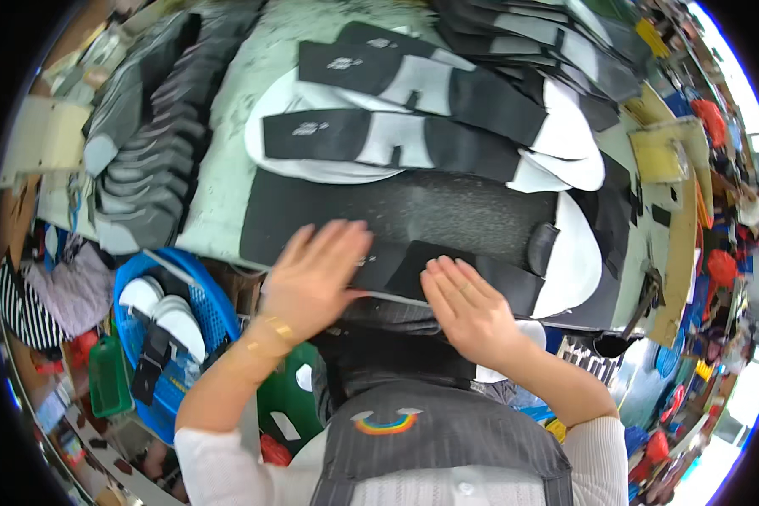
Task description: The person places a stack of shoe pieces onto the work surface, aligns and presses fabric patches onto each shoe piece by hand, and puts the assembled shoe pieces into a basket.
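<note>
A black cut panel [514, 285] with a small pale print lies along the near edge of a dark worn mat [455, 207]. Its right end carries a rounded white piece [575, 266]. My left hand [316, 270] is over the panel's left part, fingers stretched and a little blurred; whether it touches cannot be told. Flat on the panel's middle rests my right hand [468, 304], its fingers straight and side by side. Neither hand grips anything. Just beyond, black-and-grey panels [396, 139] with white rounded backings overlap each other.
Long rows of overlapping grey and black pieces [148, 169] line the table's left side. More stacked panels [548, 42] sit at the far right. A blue basket [215, 295] holding white pieces stands left of me, beside a green bin [108, 375]. Cardboard [687, 236] borders the table's right edge.
</note>
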Available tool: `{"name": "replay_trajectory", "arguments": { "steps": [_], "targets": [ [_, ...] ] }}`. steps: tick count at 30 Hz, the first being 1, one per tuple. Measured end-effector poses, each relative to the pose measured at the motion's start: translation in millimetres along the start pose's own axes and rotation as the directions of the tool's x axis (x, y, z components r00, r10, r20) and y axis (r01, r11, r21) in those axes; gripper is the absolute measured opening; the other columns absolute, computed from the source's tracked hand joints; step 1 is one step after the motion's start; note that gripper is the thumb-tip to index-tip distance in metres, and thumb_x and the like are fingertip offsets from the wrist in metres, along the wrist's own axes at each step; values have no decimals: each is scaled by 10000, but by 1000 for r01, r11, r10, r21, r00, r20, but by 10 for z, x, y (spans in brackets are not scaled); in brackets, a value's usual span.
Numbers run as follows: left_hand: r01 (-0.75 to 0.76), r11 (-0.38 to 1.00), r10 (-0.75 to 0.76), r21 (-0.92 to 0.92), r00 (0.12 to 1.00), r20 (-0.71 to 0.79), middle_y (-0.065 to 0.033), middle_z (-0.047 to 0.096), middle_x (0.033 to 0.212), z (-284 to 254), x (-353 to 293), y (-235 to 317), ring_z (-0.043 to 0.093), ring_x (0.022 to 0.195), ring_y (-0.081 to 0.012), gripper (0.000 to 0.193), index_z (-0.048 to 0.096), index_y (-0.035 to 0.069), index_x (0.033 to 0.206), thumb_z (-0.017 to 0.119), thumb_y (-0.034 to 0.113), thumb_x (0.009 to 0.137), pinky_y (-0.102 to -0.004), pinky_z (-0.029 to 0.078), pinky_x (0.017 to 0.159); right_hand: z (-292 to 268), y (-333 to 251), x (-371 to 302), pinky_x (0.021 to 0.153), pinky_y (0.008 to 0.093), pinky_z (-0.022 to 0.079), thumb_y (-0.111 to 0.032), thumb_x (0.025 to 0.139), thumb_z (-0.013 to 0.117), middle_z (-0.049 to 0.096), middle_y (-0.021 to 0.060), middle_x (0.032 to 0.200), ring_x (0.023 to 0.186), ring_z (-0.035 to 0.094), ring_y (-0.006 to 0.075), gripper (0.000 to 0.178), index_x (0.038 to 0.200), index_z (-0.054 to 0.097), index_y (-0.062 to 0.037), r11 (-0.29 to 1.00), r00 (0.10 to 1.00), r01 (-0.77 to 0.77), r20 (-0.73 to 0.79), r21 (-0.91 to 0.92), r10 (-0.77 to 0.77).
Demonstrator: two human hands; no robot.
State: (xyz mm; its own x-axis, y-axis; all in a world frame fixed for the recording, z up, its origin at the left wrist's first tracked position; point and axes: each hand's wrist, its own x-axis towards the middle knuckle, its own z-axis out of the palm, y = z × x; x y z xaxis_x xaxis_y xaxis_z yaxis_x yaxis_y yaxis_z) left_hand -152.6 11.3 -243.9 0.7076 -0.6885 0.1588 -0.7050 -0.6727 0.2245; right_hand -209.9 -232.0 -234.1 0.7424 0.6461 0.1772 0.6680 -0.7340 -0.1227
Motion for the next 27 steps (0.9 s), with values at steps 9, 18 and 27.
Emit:
{"name": "replay_trajectory", "arguments": {
  "steps": [9, 18, 27],
  "targets": [
    [-256, 958, 229, -129, 955, -190, -88, 640, 1033, 249, 236, 487, 615, 962, -237, 316, 615, 38, 1059, 629, 154, 766, -335, 516, 859, 163, 17, -426, 1052, 418, 381, -67, 748, 542, 514, 199, 1301, 1239, 483, 310, 509, 1236, 494, 70, 916, 953, -278, -39, 288, 302],
    [-513, 852, 495, -101, 854, -161, -49, 596, 931, 140, -10, 518, 557, 781, -188, 343, 638, 28, 973, 574, 135, 654, -307, 499, 690, -144, 118, -1178, 797, 363, 546, -69, 706, 656, 665, 121, 1060, 956, 659, 271, 378, 1079, 632, -13, 983, 973, -128, -176, 135, 150],
    [-332, 856, 346, -396, 937, -36, -71, 632, 925, -84, 107, 484, 619, 821, -244, 362, 636, 47, 945, 743, 301, 712, -325, 525, 676, -514, 1588, -1158, 710, 306, 507, -165, 862, 619, 676, 159, 889, 801, 654, 215, 211, 978, 643, 10, 447, 315, -818, -369, 362, 874]
  ]
}}
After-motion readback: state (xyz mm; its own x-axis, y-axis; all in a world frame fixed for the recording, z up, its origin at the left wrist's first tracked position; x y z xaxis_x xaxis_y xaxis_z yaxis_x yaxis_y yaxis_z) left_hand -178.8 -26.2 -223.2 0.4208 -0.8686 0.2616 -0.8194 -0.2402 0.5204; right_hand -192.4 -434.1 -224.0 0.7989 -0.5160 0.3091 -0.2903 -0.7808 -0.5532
